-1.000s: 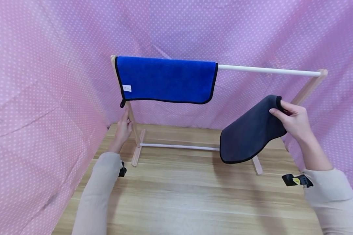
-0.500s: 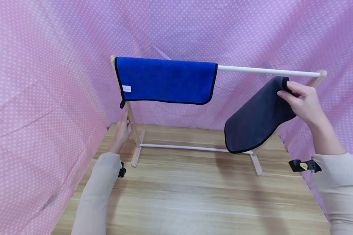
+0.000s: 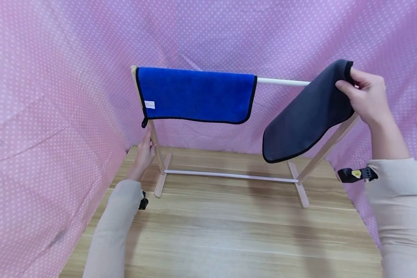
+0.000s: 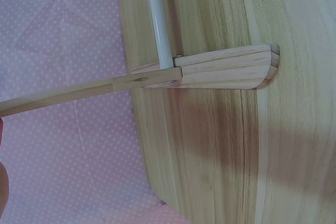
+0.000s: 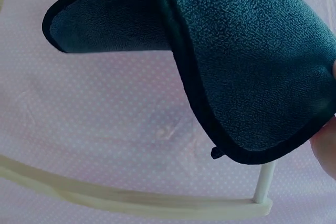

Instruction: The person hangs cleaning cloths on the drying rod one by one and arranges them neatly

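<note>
A dark grey towel [image 3: 309, 112] with black edging hangs folded from my right hand [image 3: 370, 94]. My right thumb and fingers pinch its upper right corner in front of the rack's right end. In the right wrist view the towel [image 5: 257, 61] shows its fuzzy surface and black border. My left hand [image 3: 146, 150] has its fingers stretched along the left wooden post [image 3: 156, 144], touching it. Only fingertips [image 4: 2, 182] of that hand show in the left wrist view. A blue towel [image 3: 196, 96] lies draped over the left part of the rack's white top rod [image 3: 281, 81].
The rack's right post [image 3: 328, 150] rises behind the grey towel. A white lower rod [image 3: 229, 175] joins the two wooden feet on the wooden table [image 3: 208, 231]. Pink dotted cloth [image 3: 215, 31] hangs behind and at the sides.
My right hand has lifted the grey towel up and slightly right, to the height of the top rod, covering the rod's right part. My left hand and the blue towel have stayed in place.
</note>
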`<state>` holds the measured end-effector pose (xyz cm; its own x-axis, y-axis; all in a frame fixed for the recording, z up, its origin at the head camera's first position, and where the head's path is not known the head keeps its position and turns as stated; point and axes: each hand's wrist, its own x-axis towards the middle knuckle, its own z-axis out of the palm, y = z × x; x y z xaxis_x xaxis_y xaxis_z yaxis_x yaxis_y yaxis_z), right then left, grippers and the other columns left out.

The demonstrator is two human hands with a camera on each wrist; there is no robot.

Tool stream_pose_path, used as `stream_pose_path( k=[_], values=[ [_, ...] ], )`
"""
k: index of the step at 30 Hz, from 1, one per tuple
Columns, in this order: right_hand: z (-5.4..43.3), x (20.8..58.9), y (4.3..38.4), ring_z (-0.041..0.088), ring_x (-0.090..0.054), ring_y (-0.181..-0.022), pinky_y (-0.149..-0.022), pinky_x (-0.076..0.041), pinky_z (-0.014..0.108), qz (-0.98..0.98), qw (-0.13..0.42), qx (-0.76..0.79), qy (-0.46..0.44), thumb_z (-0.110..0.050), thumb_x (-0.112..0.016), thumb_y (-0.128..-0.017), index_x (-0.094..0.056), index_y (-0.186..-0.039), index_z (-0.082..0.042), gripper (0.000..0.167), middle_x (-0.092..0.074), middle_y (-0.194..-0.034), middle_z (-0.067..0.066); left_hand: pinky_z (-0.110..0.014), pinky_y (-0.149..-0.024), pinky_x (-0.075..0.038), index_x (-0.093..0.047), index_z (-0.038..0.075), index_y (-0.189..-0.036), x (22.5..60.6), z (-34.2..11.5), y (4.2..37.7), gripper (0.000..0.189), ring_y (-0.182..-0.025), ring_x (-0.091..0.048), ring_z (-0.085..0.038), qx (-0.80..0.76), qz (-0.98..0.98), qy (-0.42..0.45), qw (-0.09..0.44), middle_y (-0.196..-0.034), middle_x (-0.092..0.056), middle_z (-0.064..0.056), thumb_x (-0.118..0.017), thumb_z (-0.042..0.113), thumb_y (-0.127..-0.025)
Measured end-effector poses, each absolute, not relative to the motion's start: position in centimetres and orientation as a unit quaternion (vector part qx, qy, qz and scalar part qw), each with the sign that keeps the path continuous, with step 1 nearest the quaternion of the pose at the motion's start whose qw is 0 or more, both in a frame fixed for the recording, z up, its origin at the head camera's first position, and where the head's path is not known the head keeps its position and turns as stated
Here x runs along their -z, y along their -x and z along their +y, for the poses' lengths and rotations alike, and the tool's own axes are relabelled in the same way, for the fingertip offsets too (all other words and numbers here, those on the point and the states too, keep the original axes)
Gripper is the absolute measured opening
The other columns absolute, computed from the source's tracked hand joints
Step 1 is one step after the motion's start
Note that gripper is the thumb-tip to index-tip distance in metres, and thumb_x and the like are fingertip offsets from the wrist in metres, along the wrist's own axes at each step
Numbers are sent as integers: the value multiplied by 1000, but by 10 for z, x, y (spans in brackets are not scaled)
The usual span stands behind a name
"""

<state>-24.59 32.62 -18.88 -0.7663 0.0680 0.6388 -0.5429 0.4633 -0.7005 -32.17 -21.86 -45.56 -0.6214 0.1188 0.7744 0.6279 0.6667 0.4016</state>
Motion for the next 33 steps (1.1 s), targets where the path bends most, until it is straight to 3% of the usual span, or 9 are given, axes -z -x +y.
stream_pose_path(
  k=[4, 6, 8, 11, 14, 17, 19, 21, 33],
  values=[
    [324, 180, 251, -6, -52, -67, -66, -39, 9, -805, 311, -493, -110, 0, -57, -85, -67, -112, -12, 31, -63, -79, -21, -49, -61, -41, -13, 29, -147, 457, -219, 322, 93, -68, -45, -39, 340, -834, 224, 373, -86, -47, -28, -54, -19, -78],
    [324, 178, 254, -8, -52, -69, -80, -27, 5, -813, 305, -489, -88, -4, -56, -87, -67, -113, -20, 32, -62, -78, -25, -49, -61, -41, -15, 25, -147, 458, -218, 322, 90, -68, -46, -39, 341, -835, 223, 371, -87, -47, -29, -54, -19, -78],
    [325, 176, 256, -10, -51, -72, -97, -8, 19, -822, 302, -478, -66, -9, -54, -89, -67, -111, -27, 32, -60, -76, -29, -49, -62, -42, -17, 21, -147, 458, -218, 322, 87, -69, -46, -40, 343, -836, 222, 367, -89, -48, -30, -54, -18, -78],
    [327, 175, 260, -10, -50, -71, -97, 1, 35, -822, 308, -476, -56, -10, -52, -89, -68, -109, -29, 32, -59, -74, -30, -50, -63, -44, -18, 18, -147, 458, -218, 322, 84, -70, -48, -41, 345, -838, 220, 361, -93, -48, -32, -53, -18, -79],
    [329, 175, 264, -9, -49, -67, -96, -4, 30, -813, 315, -487, -58, -8, -50, -89, -70, -105, -27, 32, -59, -71, -28, -51, -65, -44, -18, 19, -147, 457, -217, 322, 85, -73, -49, -43, 349, -838, 218, 358, -97, -49, -33, -53, -19, -79],
    [329, 177, 268, -7, -48, -63, -89, -16, 16, -800, 324, -500, -70, -3, -50, -89, -72, -100, -22, 31, -59, -70, -23, -52, -66, -45, -17, 22, -147, 456, -217, 323, 88, -75, -50, -45, 354, -836, 218, 359, -99, -49, -34, -53, -20, -78],
    [329, 179, 270, -6, -48, -63, -74, -27, 9, -793, 323, -511, -75, -2, -50, -89, -72, -98, -21, 31, -59, -70, -21, -52, -67, -45, -16, 24, -147, 456, -217, 324, 90, -75, -50, -45, 354, -834, 218, 363, -100, -49, -34, -53, -20, -78],
    [328, 181, 271, -4, -48, -62, -63, -35, 12, -784, 324, -523, -81, 1, -49, -88, -72, -96, -19, 31, -60, -70, -18, -52, -67, -45, -15, 25, -147, 456, -217, 324, 92, -76, -50, -44, 355, -833, 218, 364, -101, -49, -34, -53, -21, -77],
    [316, 183, 262, -3, -48, -70, -69, -36, 11, -778, 345, -517, -95, 5, -45, -87, -70, -98, -18, 36, -59, -76, -18, -52, -68, -50, -17, 18, -147, 455, -216, 323, 89, -87, -56, -47, 385, -821, 223, 358, -113, -47, -38, -50, -25, -75]
  ],
)
